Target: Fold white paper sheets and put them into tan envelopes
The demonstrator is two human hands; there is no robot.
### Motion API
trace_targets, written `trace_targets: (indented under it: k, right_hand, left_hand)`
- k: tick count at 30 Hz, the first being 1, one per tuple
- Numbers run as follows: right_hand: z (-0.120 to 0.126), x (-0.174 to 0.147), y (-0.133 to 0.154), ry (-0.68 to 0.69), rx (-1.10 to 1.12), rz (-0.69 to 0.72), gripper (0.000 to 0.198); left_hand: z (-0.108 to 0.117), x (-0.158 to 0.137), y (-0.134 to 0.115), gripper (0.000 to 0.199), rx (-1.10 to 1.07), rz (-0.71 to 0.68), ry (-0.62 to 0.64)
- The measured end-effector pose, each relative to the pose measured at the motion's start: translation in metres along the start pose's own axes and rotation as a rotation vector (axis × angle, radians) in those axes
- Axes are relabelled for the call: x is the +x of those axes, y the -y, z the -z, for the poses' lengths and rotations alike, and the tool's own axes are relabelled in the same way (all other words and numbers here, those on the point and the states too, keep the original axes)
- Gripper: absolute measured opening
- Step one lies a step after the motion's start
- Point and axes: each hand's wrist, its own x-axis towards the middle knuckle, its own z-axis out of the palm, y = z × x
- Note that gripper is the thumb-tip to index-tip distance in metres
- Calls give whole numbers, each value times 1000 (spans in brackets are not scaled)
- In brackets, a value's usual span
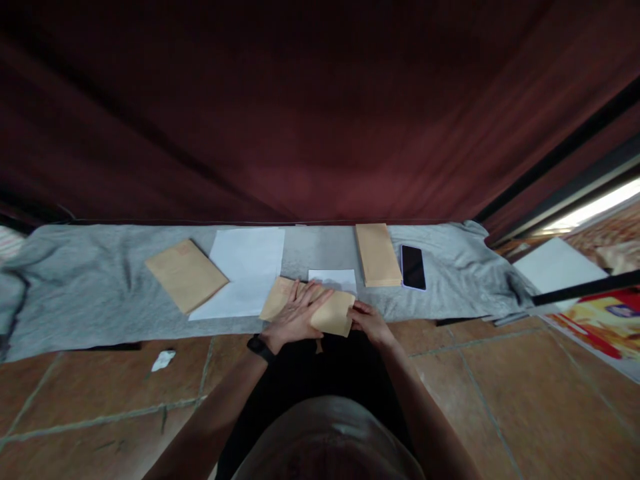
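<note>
A brown paper envelope point(333, 312) lies at the front edge of the cloth-covered surface, its right end reaching past the edge. My left hand point(296, 317), with a dark band on the wrist, rests flat on the envelope with fingers spread. At the envelope's right end, my right hand point(369, 323) has its fingers closed on the corner. Just behind the envelope is a small white sheet of paper point(334, 276), partly covered by it. Whether anything is inside the envelope cannot be seen.
Left of my hands, brown envelopes point(186, 275) overlap large white sheets point(250, 260). A stack of brown envelopes point(379, 255) and a phone point(413, 267) lie to the right. Grey cloth point(120, 287) covers the narrow surface, and a dark red curtain point(310, 133) hangs behind it.
</note>
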Motion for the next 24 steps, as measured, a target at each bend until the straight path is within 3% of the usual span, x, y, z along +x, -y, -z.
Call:
trace_targets:
  k: [2,6,8,17,22,24]
  right_hand:
    - [-1,-1,1,1,-83,46,34]
    - [-1,0,3,-98,-348,270,22]
    - [0,0,3,-130,-401,300,18]
    - [2,3,-7,-114,-200,258,32]
    - [4,1,-10,40,-135,92,33]
    - [5,1,-11,43,-171,108,30]
  left_hand:
    - [0,0,-1,119,-1,-3,11]
    - [4,0,0,118,-11,3,52]
    - [8,0,1,117,-12,-4,68]
    - [12,0,5,116,-29,-32,31]
    - [14,4,0,113,-6,-49,37]
    - [16,4,-2,111,2,-51,39]
